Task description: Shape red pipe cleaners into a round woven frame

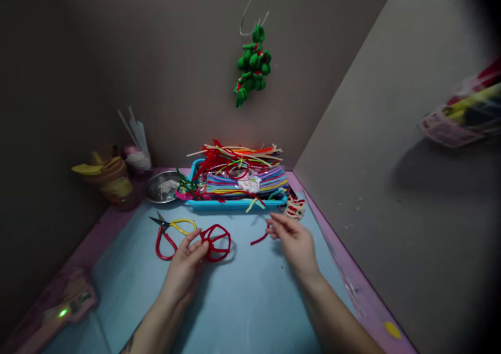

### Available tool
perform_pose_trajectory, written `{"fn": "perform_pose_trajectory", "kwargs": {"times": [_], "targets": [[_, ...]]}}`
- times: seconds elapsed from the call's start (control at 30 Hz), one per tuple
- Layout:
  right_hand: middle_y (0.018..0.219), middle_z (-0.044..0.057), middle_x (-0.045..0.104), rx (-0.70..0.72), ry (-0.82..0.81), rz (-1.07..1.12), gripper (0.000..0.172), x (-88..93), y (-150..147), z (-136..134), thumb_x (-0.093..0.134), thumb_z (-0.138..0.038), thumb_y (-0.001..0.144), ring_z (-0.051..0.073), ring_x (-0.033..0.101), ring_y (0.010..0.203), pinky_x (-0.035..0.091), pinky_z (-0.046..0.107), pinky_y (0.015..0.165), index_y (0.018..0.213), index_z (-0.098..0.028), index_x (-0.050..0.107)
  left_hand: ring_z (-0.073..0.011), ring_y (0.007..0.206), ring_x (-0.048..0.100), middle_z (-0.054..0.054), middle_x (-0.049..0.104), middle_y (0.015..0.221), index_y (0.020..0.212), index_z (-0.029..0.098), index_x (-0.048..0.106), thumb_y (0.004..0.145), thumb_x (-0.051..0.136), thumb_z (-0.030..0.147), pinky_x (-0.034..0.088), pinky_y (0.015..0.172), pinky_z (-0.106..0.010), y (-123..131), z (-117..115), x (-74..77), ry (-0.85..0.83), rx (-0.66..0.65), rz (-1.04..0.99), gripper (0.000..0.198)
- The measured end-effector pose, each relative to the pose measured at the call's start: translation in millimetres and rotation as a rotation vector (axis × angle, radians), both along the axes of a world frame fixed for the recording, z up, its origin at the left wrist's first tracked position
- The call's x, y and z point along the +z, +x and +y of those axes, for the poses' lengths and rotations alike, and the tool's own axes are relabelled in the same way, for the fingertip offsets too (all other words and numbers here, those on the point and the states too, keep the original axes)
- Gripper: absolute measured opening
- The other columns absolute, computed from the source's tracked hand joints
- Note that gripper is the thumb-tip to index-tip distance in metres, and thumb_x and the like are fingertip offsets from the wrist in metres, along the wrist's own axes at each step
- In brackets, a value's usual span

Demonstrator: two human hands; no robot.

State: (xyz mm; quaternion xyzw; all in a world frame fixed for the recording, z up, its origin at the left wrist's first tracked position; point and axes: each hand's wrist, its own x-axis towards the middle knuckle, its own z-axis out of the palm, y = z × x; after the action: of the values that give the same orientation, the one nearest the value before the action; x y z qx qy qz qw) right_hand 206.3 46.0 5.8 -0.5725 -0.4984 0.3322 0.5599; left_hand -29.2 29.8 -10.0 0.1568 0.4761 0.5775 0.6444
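Note:
My left hand (189, 260) pinches the left edge of a red pipe-cleaner frame (221, 251), a rounded shape with spokes, held just above the light blue mat (250, 307). Between the fingertips of my right hand (293, 239) is a short bent piece of red pipe cleaner (258, 240), its free end pointing left. The two red pieces are apart. Scissors (166, 223) with one red and one yellow handle loop lie with blades part open, just beyond my left hand.
A blue tray (235, 205) heaped with colourful pipe cleaners stands at the back. Left of it are a metal bowl (156, 187) with small white bits and a brown pot (117, 184). A glue gun (74, 302) lies front left. A green ornament (253, 64) hangs above.

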Motion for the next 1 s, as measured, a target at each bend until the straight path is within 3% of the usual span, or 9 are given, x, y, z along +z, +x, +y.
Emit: {"fn": "perform_pose_trajectory", "kwargs": {"times": [0.1,0.2,0.3,0.37,0.43,0.57,0.73,0.83,1.0], "targets": [[0.067,0.003,0.072,-0.001,-0.062,-0.126,0.033,19.6,19,16,0.068,-0.042,0.076,0.012,0.052,0.040,0.043,0.026,0.043,0.096,-0.016,0.075,-0.0090,0.057,0.063,0.000,0.066,0.068,0.117,0.015,0.056,0.074,0.070,0.002,0.054,0.059,-0.020,-1,1,0.6,-0.045,0.014,-0.033,0.048],[0.067,0.003,0.072,0.061,0.060,-0.366,0.023,33.5,19,37,0.063,-0.037,0.080,0.015,0.059,0.053,0.045,0.026,0.052,0.081,-0.018,0.076,-0.0090,0.056,0.062,-0.001,0.066,0.069,0.116,0.015,0.057,0.080,0.061,-0.001,0.055,0.058,-0.021,-1,1,-0.8,-0.081,0.008,-0.058,0.040],[0.067,0.004,0.071,0.122,0.153,-0.696,0.025,43.2,2,65,0.058,-0.033,0.086,0.016,0.061,0.062,0.044,0.027,0.061,0.074,-0.018,0.074,-0.0098,0.055,0.062,-0.002,0.066,0.069,0.115,0.014,0.056,0.082,0.058,-0.001,0.055,0.056,-0.022,-1,2,-1.6,-0.121,0.013,-0.084,0.036],[0.062,0.006,0.067,0.230,0.252,-0.989,0.033,48.2,-19,84,0.061,-0.037,0.087,0.018,0.059,0.067,0.043,0.030,0.067,0.063,-0.017,0.071,-0.0103,0.054,0.062,-0.002,0.066,0.069,0.114,0.014,0.057,0.083,0.058,-0.001,0.055,0.055,-0.022,-2,3,-1.3,-0.149,0.022,-0.099,0.034],[0.071,0.007,0.069,0.388,0.375,-1.169,0.029,51.0,-44,101,0.062,-0.037,0.087,0.022,0.058,0.082,0.042,0.034,0.080,0.068,-0.018,0.071,-0.0102,0.054,0.063,-0.001,0.066,0.070,0.111,0.015,0.057,0.082,0.058,0.000,0.055,0.054,-0.022,-3,4,-1.0,-0.166,0.038,-0.114,0.033],[0.104,0.007,0.070,0.540,0.395,-1.208,0.015,47.5,-99,127,0.061,-0.026,0.089,0.023,0.054,0.101,0.041,0.035,0.088,0.101,-0.021,0.069,-0.0096,0.053,0.062,-0.001,0.066,0.071,0.107,0.016,0.058,0.081,0.061,0.002,0.054,0.054,-0.021,-5,3,-0.5,-0.196,0.021,-0.160,0.030],[0.101,0.012,0.070,0.563,0.324,-1.309,0.033,38.4,-142,142,0.066,-0.030,0.085,0.027,0.059,0.100,0.044,0.035,0.082,0.113,-0.017,0.058,-0.0110,0.058,0.065,-0.002,0.068,0.073,0.112,0.016,0.057,0.080,0.065,0.005,0.052,0.056,-0.021,-3,0,1.3,-0.207,-0.016,-0.173,0.035],[0.093,0.011,0.071,0.607,0.343,-1.350,0.018,39.4,-143,146,0.057,-0.022,0.090,0.025,0.064,0.091,0.043,0.034,0.081,0.107,-0.018,0.062,-0.0106,0.056,0.063,-0.002,0.066,0.071,0.113,0.014,0.056,0.081,0.063,0.004,0.051,0.056,-0.021,-3,0,2.7,-0.214,-0.016,-0.179,0.035],[0.090,0.009,0.075,0.547,0.383,-1.374,0.019,56.3,-118,150,0.053,-0.021,0.092,0.024,0.068,0.086,0.044,0.030,0.076,0.105,-0.019,0.067,-0.0098,0.055,0.062,-0.002,0.065,0.072,0.113,0.014,0.055,0.080,0.063,0.003,0.051,0.056,-0.022,-2,0,3.4,-0.223,-0.016,-0.187,0.036]]}}
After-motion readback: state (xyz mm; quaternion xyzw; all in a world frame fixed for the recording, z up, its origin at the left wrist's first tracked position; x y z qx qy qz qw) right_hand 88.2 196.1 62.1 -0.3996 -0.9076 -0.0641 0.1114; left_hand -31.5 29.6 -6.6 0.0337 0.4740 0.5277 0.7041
